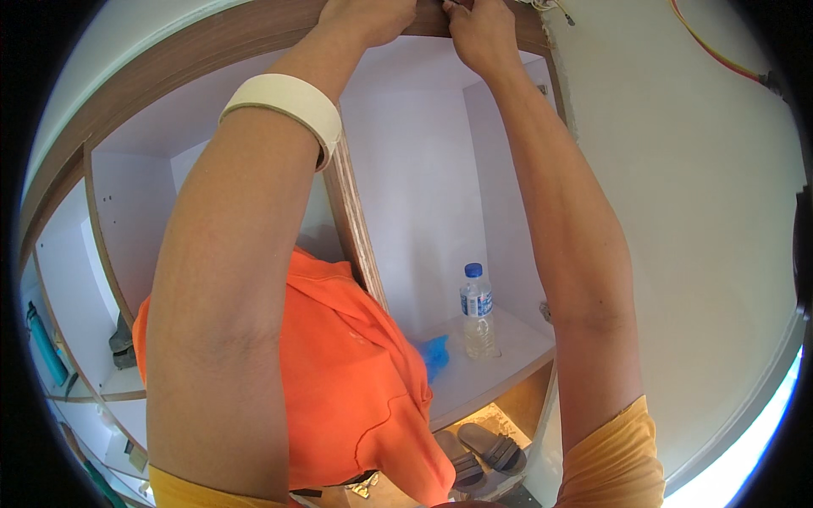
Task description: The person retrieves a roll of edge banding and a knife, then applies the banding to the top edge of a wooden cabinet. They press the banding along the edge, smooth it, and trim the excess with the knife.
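Both my arms reach up to the brown wooden top rail (254, 46) of a cabinet with pale lilac inner walls. My left hand (370, 19) is against the rail at the upper edge of the view, its fingers cut off or turned away. A cream roll of tape (284, 106) sits round my left forearm like a bangle. Just to the right, my right hand (484, 35) is closed at the same rail, thumb and fingers pinched together. A small dark bit shows at its fingertips, too little of it to name.
A clear water bottle (478, 313) with a blue cap stands on the cabinet shelf (508, 347), beside a crumpled blue plastic bag (434, 357). An orange cloth garment (347, 364) hangs in front of the left part. Sandals (491, 449) lie below. Loose wires (720, 55) hang at upper right.
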Tool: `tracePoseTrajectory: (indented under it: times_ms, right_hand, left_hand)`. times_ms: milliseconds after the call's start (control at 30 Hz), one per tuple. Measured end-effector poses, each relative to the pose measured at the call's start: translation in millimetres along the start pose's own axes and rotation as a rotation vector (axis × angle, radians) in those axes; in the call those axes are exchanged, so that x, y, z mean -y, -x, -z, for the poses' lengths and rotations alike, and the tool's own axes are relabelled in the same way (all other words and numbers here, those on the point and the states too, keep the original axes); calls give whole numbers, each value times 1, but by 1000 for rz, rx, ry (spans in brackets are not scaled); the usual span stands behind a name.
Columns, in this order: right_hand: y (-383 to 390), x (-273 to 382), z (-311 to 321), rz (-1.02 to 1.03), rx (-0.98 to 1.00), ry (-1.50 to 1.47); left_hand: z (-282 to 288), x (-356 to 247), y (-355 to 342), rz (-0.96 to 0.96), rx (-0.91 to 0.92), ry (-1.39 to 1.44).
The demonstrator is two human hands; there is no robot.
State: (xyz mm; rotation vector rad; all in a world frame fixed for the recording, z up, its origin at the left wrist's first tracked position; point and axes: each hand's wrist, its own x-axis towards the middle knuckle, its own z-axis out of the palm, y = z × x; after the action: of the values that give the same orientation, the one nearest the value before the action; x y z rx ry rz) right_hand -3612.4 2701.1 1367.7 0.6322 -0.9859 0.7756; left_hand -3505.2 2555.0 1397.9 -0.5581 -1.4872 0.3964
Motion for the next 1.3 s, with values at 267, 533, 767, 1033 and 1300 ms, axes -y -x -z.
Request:
tracePoseTrajectory:
  times_ms: [267, 533, 767, 1033, 1300]
  right_hand:
    - [2, 0, -7, 42, -89, -31]
    - [2, -1, -9, 47, -121, -54]
    - [2, -15, -3, -21, -83, 32]
    - [-8, -10, -4, -61, -49, 7]
    - [-5, -27, -9, 97, -153, 47]
  left_hand:
    - [0, 1, 2, 7, 18, 14]
    - [0, 2, 1, 2, 23, 20]
    - [-10, 5, -2, -11, -20, 14]
    - [-9, 0, -7, -81, 17, -100]
    - [-11, -3, -12, -107, -16, -68]
